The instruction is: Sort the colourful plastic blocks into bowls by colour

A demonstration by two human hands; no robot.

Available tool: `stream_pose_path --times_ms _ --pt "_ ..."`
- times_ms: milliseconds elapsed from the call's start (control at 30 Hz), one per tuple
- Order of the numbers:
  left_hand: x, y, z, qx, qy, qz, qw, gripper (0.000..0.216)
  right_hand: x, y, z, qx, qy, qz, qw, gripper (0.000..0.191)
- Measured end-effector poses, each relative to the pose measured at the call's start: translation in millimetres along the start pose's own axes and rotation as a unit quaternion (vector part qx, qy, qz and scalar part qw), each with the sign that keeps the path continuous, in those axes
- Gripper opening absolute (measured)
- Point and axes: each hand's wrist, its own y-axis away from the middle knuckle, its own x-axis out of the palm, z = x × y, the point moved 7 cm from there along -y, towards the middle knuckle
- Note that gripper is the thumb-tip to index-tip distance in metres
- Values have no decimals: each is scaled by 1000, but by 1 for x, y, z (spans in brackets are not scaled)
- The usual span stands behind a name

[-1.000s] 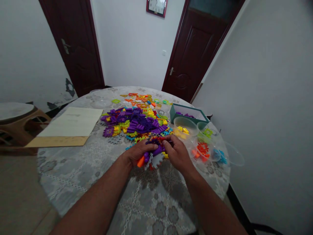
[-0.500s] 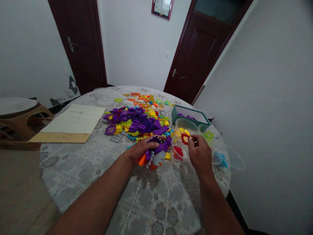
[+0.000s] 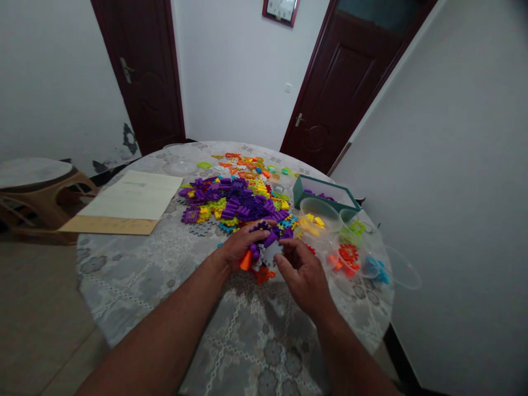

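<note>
I see the right hand (image 3: 305, 276) back at the work; half a second ago it is out by the clear tubs, pinching a red toothed ring with a pale centre, and now that ring no longer shows in its fingers; where it lies I cannot tell, though I take the hand to be free for the next piece. The left hand (image 3: 239, 247) curls round a cluster of joined plastic pieces (image 3: 264, 255), thumb on top, holding it just above the grey floral tablecloth (image 3: 237, 344); the right thumb and forefinger stand slightly parted at the edge of a flat grey notched plate (image 3: 273, 252), and I cannot tell whether they grip it. The cluster mixes forms: a smooth orange cone (image 3: 246, 261), a rounded purple tube (image 3: 270, 238), a jagged orange-red toothed piece (image 3: 263, 275) below; beyond sits a heap of ribbed and toothed purple plastic pieces (image 3: 241, 201).
</note>
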Motion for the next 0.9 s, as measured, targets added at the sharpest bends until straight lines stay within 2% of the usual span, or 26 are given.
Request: stream_pose_path --times_ms 200,300,367,467,600,733,900 --pt "-3 0 -2 6 0 -33 999 54 -3 -5 -17 81 -127 -17 988 26" --pt "-4 0 -2 0 0 -43 999 57 -13 -5 -18 92 -130 -16 987 26" --pt "-5 -1 -1 -3 2 -51 999 58 -20 -10 -15 90 -111 11 990 28" --pt "-6 -2 0 -5 12 -53 999 58 -33 -33 -6 72 -62 67 993 34" --pt "-12 -4 -1 -3 35 -70 997 58 -47 -81 0 69 -26 91 993 26" --pt "-20 -4 -5 8 57 -91 994 62 -39 -109 -7 99 -75 112 986 26" --pt "-21 -1 -13 36 82 -101 991 58 -28 -107 -17 92 -90 47 991 27"
